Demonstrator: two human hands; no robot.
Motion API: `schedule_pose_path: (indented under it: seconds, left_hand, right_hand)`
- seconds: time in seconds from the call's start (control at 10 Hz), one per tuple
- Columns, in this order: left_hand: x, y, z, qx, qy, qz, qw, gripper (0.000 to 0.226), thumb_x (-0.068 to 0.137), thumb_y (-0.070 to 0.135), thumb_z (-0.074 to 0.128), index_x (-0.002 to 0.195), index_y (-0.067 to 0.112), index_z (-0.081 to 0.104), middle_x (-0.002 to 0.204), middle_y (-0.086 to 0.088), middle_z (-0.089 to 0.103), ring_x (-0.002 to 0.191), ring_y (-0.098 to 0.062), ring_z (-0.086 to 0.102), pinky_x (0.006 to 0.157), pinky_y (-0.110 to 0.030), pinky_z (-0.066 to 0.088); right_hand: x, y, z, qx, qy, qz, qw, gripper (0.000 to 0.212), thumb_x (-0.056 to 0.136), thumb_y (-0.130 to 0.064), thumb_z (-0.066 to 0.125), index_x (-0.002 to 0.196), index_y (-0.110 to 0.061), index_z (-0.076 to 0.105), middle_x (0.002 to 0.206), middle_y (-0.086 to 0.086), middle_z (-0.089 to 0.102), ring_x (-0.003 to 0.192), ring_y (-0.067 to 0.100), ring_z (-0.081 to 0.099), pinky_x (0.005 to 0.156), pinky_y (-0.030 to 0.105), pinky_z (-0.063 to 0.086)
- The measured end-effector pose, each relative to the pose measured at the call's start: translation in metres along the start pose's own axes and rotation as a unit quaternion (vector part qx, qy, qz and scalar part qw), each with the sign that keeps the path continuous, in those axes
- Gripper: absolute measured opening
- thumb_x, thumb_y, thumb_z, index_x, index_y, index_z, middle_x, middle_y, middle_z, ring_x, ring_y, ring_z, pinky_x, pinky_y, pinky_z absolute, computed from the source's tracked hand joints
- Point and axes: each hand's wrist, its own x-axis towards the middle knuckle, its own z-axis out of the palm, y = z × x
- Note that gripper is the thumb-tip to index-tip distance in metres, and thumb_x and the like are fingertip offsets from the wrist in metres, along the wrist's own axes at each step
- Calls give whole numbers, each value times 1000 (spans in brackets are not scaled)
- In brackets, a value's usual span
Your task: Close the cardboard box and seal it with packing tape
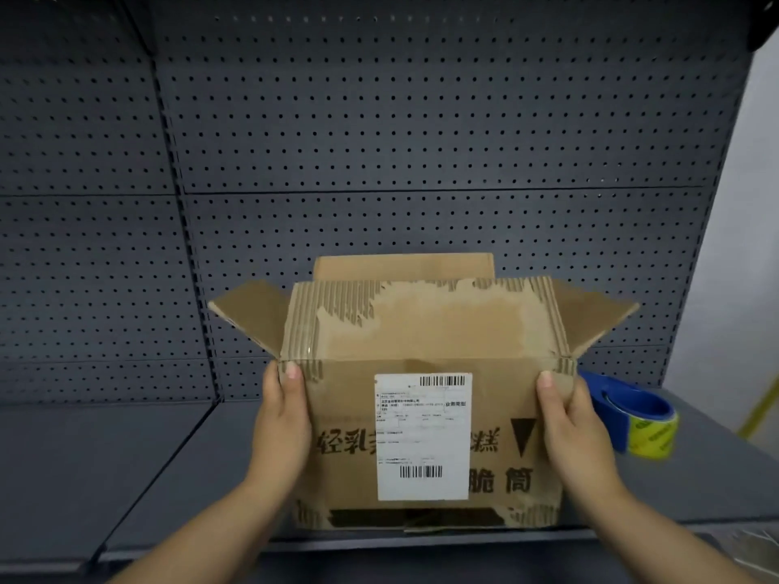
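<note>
A worn cardboard box (425,436) with a white shipping label stands on the grey shelf (177,478). Its front flap (421,322) stands upright, the back flap (402,265) rises behind it, and the two side flaps splay outwards. My left hand (284,427) holds the box's left front corner, thumb on the front face. My right hand (571,432) holds the right front corner the same way. A blue tape dispenser (632,410) with a yellow-green roll lies on the shelf just right of the box.
A dark grey pegboard wall (421,141) stands close behind the box. The shelf's front edge (379,545) runs just below the box. A pale wall (750,246) borders the shelf unit on the right.
</note>
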Motion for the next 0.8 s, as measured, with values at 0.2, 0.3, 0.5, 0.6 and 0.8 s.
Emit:
schedule_pose_path:
  seconds: [0.2, 0.3, 0.5, 0.6, 0.8]
  left_hand:
    - [14, 16, 5, 8, 1, 7, 1000, 39, 97, 47, 18, 125, 30, 39, 93, 24, 46, 85, -1, 46, 72, -24, 35]
    - [17, 9, 14, 1, -4, -10, 1000, 48, 96, 49, 18, 134, 24, 36, 106, 12, 48, 99, -11, 45, 81, -28, 33]
    - [22, -13, 20, -9, -8, -33, 999, 68, 87, 63, 16, 142, 26, 28, 135, -2, 49, 126, -25, 45, 100, -42, 38]
    - [26, -15, 18, -16, -23, -53, 998, 70, 86, 67, 17, 144, 30, 24, 143, 2, 42, 132, -24, 38, 107, -45, 32]
    - [37, -1, 7, -78, 48, -77, 993, 62, 92, 58, 29, 146, 29, 23, 148, 2, 35, 136, -21, 33, 111, -42, 28]
  right_hand:
    - [19, -6, 2, -7, -24, 26, 999, 41, 87, -60, 34, 114, -33, 47, 99, -6, 58, 93, 17, 53, 81, 36, 43]
    - [31, 1, 8, 51, -40, 88, 994, 54, 82, -67, 35, 124, -35, 43, 103, -5, 60, 96, 19, 56, 87, 42, 46]
    - [34, 16, 18, 69, -59, 114, 989, 60, 77, -74, 33, 123, -37, 38, 105, 0, 62, 96, 21, 59, 88, 48, 48]
    - [39, 13, 15, 82, -77, 122, 986, 55, 82, -69, 36, 124, -34, 41, 102, -1, 63, 95, 20, 59, 84, 41, 48]
    - [46, -32, -18, -5, -168, 163, 972, 51, 90, -55, 38, 123, -19, 50, 107, 1, 63, 99, 21, 56, 89, 38, 42]
